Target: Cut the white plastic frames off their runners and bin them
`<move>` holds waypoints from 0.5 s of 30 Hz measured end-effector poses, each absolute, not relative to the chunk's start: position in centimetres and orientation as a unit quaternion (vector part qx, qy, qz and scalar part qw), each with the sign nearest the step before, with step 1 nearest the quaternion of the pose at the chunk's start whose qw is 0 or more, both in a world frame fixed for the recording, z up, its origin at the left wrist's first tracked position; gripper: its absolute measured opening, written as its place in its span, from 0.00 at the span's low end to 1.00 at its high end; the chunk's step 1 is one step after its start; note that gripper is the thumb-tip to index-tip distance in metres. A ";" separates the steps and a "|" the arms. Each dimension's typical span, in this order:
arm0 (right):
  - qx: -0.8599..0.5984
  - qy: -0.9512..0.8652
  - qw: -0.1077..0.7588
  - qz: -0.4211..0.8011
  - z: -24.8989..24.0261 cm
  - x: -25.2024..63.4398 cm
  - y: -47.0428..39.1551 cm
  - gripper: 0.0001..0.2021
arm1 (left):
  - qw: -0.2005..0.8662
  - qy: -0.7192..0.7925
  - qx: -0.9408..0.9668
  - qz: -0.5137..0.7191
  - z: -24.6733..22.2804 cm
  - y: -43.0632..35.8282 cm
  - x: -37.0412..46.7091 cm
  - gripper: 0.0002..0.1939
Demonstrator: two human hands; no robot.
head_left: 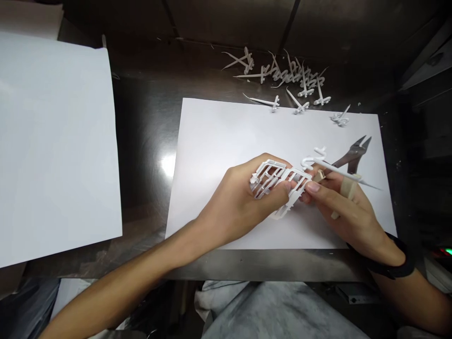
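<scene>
Left hand [243,202]: clamped on frame [278,175], thumb over bars, probably to steady it.
Right hand [344,207]: closed round cutters [348,157], thumb at frame's right edge; likely tucked that way to free the fingertips.
Frame: above sheet [212,132], between hands. Bars slant upper right to lower left; overall long axis unclear, partly covered.
Hooked part [330,165]: across right hand, hooks upper left, tip lower right; grip hidden.
Cutters: jaws parted, aimed upper right.
Loose parts [303,77]: far side of counter [148,117], presumably out of the way.
</scene>
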State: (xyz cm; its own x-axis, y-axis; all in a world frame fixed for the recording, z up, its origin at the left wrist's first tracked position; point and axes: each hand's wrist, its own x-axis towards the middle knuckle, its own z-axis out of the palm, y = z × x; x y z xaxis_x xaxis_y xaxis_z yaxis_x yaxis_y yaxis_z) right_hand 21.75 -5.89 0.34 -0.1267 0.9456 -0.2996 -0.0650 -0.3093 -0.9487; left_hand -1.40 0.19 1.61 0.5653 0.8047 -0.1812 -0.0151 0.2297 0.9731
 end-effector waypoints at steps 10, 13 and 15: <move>-0.516 -0.403 0.434 0.619 0.7 21.7 -5.8 0.04 | 0.726 0.360 0.492 0.319 1.7 0.8 -1.1 0.20; -0.522 -0.403 0.438 0.611 0.9 21.9 -5.7 0.04 | 0.683 0.390 0.518 0.337 1.6 1.1 -1.2 0.14; -0.524 -0.409 0.440 0.605 0.9 21.9 -5.7 0.04 | 0.658 0.402 0.533 0.348 1.5 1.2 -1.3 0.10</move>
State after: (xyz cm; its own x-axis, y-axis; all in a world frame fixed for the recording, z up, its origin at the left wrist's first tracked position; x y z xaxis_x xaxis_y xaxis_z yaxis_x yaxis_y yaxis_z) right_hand 21.90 -5.68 0.93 -0.0650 0.9596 -0.2738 -0.1040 -0.2794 -0.9545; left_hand -1.34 1.22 1.53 0.4343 0.8869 -0.1575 -0.0290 0.1885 0.9816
